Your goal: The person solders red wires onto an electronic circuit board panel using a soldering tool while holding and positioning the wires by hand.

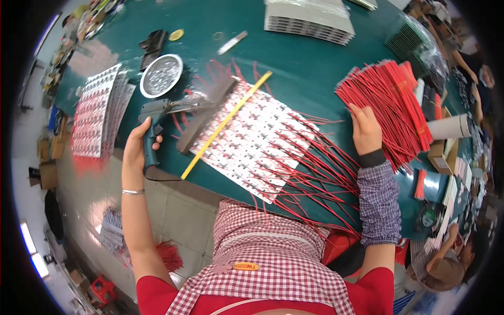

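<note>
My left hand [139, 144] is wrapped round the teal grip of a soldering gun [151, 134], whose metal tip reaches right toward a brown-grey bar [207, 115]. The bar lies across a white panel of small circuit boards [262, 139]. A yellow strip [227, 125] crosses the panel beside it. Red wires [315, 163] trail from the panel's right side over the table's near edge. My right hand [366, 128] is closed beside a thick bundle of red wires [386, 107]. Its fingertips pinch what looks like a red wire, mostly hidden.
A white bowl of shiny bits [161, 76] stands behind the soldering gun, near a black holder [153, 49]. Wired panels [100, 113] are stacked at the left, grey panels [310, 20] at the back. A white roll [450, 127] lies right. Co-workers sit along the right side.
</note>
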{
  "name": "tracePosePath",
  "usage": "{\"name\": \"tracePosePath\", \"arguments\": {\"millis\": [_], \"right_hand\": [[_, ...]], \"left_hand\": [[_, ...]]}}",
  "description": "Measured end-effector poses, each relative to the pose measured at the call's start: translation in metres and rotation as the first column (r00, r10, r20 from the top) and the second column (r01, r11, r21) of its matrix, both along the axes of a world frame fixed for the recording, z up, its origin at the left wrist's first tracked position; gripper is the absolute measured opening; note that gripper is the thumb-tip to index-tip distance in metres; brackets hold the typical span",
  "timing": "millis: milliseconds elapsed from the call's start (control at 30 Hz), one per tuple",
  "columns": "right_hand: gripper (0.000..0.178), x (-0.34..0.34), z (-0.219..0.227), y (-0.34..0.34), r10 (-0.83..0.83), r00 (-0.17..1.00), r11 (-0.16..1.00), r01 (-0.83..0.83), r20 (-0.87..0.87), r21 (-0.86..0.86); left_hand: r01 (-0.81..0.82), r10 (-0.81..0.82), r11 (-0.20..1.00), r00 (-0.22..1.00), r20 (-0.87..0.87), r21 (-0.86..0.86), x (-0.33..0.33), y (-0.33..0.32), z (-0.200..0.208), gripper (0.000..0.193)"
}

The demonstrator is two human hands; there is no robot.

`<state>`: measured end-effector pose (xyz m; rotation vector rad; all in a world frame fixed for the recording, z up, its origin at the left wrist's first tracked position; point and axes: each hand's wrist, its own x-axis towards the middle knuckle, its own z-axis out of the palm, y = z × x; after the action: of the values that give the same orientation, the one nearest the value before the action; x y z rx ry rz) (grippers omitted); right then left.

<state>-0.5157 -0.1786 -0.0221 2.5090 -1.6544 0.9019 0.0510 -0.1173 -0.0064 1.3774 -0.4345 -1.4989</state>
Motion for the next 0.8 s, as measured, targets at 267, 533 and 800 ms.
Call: {"name": "tracePosePath", "arguments": {"millis": [267, 533, 800], "right_hand": [[0.035, 0.009, 0.053, -0.026, -0.071, 0.929, 0.971, -0.019, -0.364, -0.238], [0.056, -0.003, -0.009, -0.037, -0.078, 0.989, 0.995, 0.07, -0.128, -0.068], [0.053, 0.083, 0.052, 0.022, 0.208, 0.978, 0.978, -0.208, -0.02, 0.003]], "left_hand": [[0.128, -0.214, 0.976, 0.741, 0.636, 0.179, -0.002, -0.021, 0.003, 0.048], [0.245, 0.218, 0.955, -0.201, 0.955, -0.166, -0.063, 0.013, 0.009, 0.02], [0.541, 0.163, 0.84, -0.209, 0.964, -0.025, -0.131, 0.055, 0.011, 0.028]]}}
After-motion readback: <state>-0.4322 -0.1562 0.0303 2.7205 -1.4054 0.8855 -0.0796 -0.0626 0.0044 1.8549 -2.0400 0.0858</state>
